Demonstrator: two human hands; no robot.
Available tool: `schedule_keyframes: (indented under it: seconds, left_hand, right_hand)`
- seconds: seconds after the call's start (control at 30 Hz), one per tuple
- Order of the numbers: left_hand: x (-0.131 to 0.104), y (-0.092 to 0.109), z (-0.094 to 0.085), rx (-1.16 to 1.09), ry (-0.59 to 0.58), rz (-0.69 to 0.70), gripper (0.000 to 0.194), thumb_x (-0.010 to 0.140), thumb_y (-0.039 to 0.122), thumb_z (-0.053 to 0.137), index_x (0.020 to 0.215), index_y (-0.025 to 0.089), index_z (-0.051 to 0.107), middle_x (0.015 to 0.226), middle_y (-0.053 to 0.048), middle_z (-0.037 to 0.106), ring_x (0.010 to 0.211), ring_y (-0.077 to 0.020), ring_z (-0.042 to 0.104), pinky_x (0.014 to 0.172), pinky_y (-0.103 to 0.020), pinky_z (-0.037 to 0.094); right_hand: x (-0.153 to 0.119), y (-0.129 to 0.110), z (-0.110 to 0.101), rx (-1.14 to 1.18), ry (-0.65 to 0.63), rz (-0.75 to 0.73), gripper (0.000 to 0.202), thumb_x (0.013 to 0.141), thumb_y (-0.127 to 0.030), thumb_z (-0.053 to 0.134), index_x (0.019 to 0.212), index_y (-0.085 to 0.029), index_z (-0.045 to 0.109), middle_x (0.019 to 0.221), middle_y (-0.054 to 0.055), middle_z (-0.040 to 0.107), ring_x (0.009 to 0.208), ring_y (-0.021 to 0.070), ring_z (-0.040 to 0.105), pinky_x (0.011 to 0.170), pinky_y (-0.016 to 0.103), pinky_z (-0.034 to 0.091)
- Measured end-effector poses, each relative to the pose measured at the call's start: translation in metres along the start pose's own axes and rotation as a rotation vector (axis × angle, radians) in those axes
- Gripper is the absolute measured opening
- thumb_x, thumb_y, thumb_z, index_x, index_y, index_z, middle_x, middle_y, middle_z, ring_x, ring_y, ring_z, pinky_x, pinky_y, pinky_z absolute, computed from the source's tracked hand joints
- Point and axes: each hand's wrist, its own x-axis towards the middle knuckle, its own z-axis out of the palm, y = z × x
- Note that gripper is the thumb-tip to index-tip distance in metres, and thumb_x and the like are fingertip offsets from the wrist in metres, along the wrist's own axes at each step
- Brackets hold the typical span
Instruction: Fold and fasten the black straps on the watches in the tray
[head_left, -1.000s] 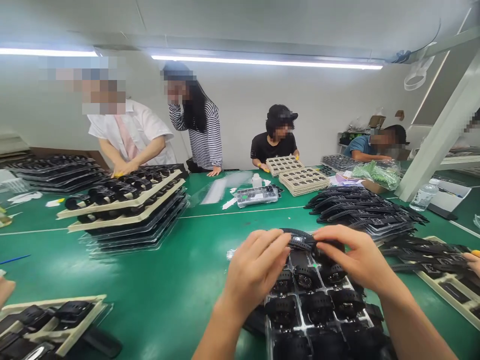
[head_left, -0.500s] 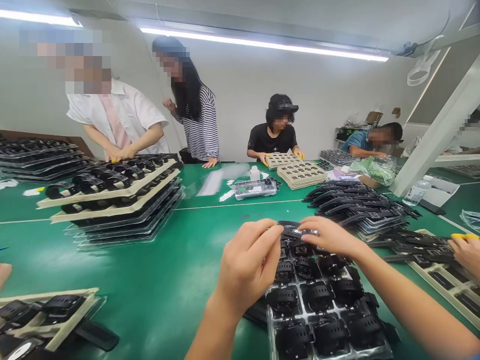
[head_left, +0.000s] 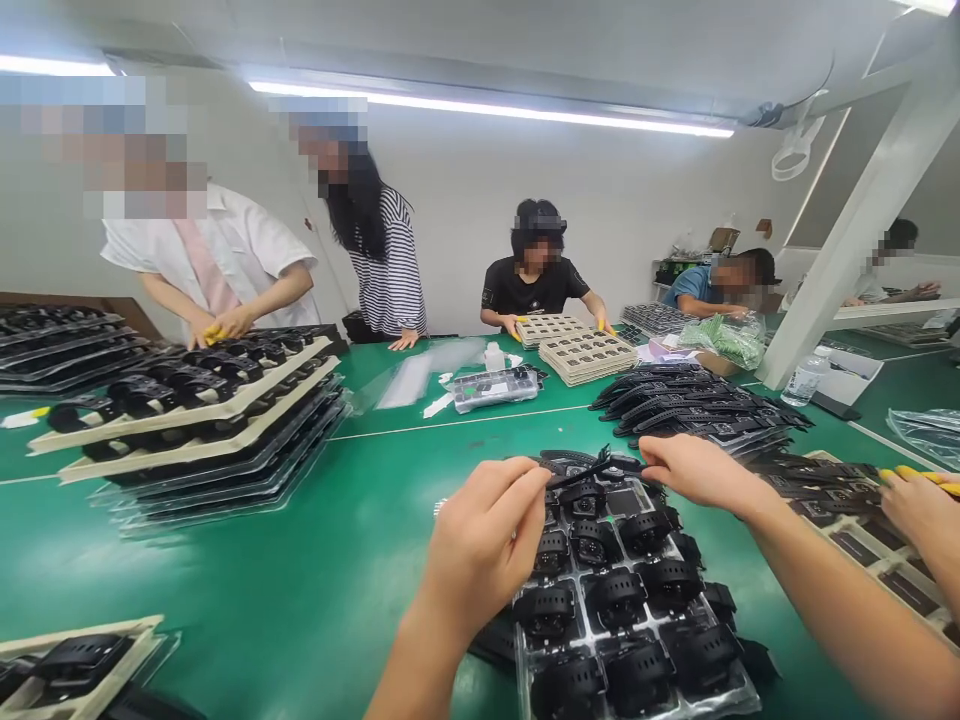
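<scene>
A black wristwatch (head_left: 598,468) is stretched out above the far end of a clear plastic tray (head_left: 596,630). My left hand (head_left: 487,525) pinches one end of its strap, fingers closed. My right hand (head_left: 701,472) grips the other end, thumb and fingers together, though the fingertips are partly hidden. Below my hands, the tray holds rows of black watches (head_left: 619,597) with their straps looped up. One compartment (head_left: 628,500) near the far right corner has no watch in it. More straps stick out from under the tray on both sides.
Stacked trays of watches stand at left (head_left: 217,400); a pile of flat watches (head_left: 682,400) lies beyond my right hand. At right, a co-worker's hand in yellow finger covers (head_left: 919,500) is over a cream tray (head_left: 862,550). Another cream tray (head_left: 127,635) sits front left. Several co-workers are around the table.
The right hand has moved right, away from the left, and a watch now spans between them above the tray. A compartment at the far right now shows without a watch. The view has shifted slightly.
</scene>
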Motion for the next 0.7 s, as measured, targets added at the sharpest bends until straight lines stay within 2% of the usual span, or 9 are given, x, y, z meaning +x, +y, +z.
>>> schedule_keyframes:
  seconds: [0.1,0.2,0.3,0.4,0.43,0.5,0.57,0.63,0.7]
  left_hand:
    - [0.0,0.0,0.005,-0.012,-0.02,-0.009,0.024,0.096,0.004,0.059,0.11,0.021,0.067,0.099,-0.006,0.076,0.086,-0.0196,0.069,0.074,-0.031,0.059]
    - [-0.001,0.005,0.007,-0.086,-0.023,-0.067,0.027,0.097,0.006,0.06,0.118,0.021,0.066,0.106,-0.007,0.076,0.096,-0.0202,0.07,0.083,-0.032,0.06]
    - [-0.004,0.015,0.005,-0.209,-0.091,-0.223,0.035,0.099,0.02,0.061,0.135,0.023,0.061,0.125,-0.011,0.072,0.113,-0.0247,0.068,0.097,-0.039,0.059]
    - [-0.005,0.025,0.003,-0.467,-0.169,-0.453,0.049,0.101,0.043,0.061,0.145,0.023,0.056,0.141,-0.015,0.065,0.126,-0.0296,0.064,0.105,-0.045,0.054]
    - [-0.005,0.027,0.003,-0.601,-0.192,-0.546,0.049,0.102,0.05,0.057,0.14,0.021,0.06,0.137,-0.016,0.068,0.123,-0.0296,0.065,0.104,-0.045,0.054]
    - [-0.002,0.029,0.004,-0.907,-0.257,-0.746,0.05,0.102,0.06,0.05,0.117,0.016,0.071,0.107,-0.014,0.077,0.102,-0.0267,0.071,0.091,-0.039,0.056]
    - [0.002,0.028,0.006,-1.164,-0.272,-0.924,0.051,0.1,0.062,0.054,0.088,0.015,0.069,0.07,-0.006,0.07,0.071,-0.0195,0.067,0.072,-0.031,0.054]
    - [0.005,0.026,0.007,-1.302,-0.158,-1.038,0.047,0.093,0.058,0.068,0.073,0.016,0.062,0.054,0.001,0.058,0.057,-0.0138,0.057,0.065,-0.026,0.049]
    - [0.008,0.023,0.006,-1.343,0.047,-1.09,0.044,0.088,0.053,0.077,0.073,0.016,0.059,0.055,0.003,0.057,0.059,-0.0123,0.058,0.068,-0.025,0.05]
  right_hand:
    - [-0.014,-0.001,-0.018,0.013,0.234,-0.083,0.011,0.1,-0.019,0.059,0.091,-0.023,0.065,0.079,0.003,0.07,0.074,0.0236,0.065,0.064,0.033,0.047]
    - [-0.027,-0.007,-0.029,0.065,0.442,-0.201,0.016,0.102,-0.021,0.051,0.097,-0.025,0.066,0.099,0.006,0.076,0.093,0.0272,0.068,0.079,0.038,0.05]
    - [-0.033,-0.029,-0.033,0.176,0.638,-0.412,0.022,0.104,-0.019,0.047,0.102,-0.026,0.068,0.108,0.004,0.078,0.103,0.0238,0.07,0.092,0.038,0.051]
    - [-0.031,-0.063,-0.034,0.31,0.772,-0.7,0.022,0.102,-0.013,0.052,0.098,-0.027,0.069,0.105,0.002,0.08,0.095,0.0211,0.07,0.089,0.035,0.054]
    - [-0.029,-0.075,-0.035,0.327,0.782,-0.773,0.023,0.101,-0.011,0.054,0.095,-0.026,0.069,0.105,0.002,0.081,0.093,0.0207,0.069,0.087,0.035,0.054]
    - [-0.026,-0.093,-0.037,0.329,0.779,-0.854,0.025,0.1,-0.007,0.056,0.093,-0.026,0.07,0.107,0.002,0.081,0.094,0.0203,0.069,0.088,0.035,0.054]
    - [-0.028,-0.102,-0.037,0.368,0.808,-0.837,0.021,0.1,-0.01,0.061,0.101,-0.027,0.073,0.115,0.003,0.079,0.104,0.0226,0.067,0.095,0.038,0.053]
    - [-0.038,-0.105,-0.029,0.518,0.893,-0.713,0.02,0.098,-0.018,0.069,0.112,-0.03,0.074,0.123,0.006,0.075,0.114,0.0265,0.065,0.102,0.041,0.051]
    - [-0.055,-0.109,-0.008,0.779,0.863,-0.554,0.019,0.096,-0.025,0.072,0.113,-0.034,0.074,0.114,0.006,0.075,0.109,0.0271,0.067,0.097,0.039,0.055]
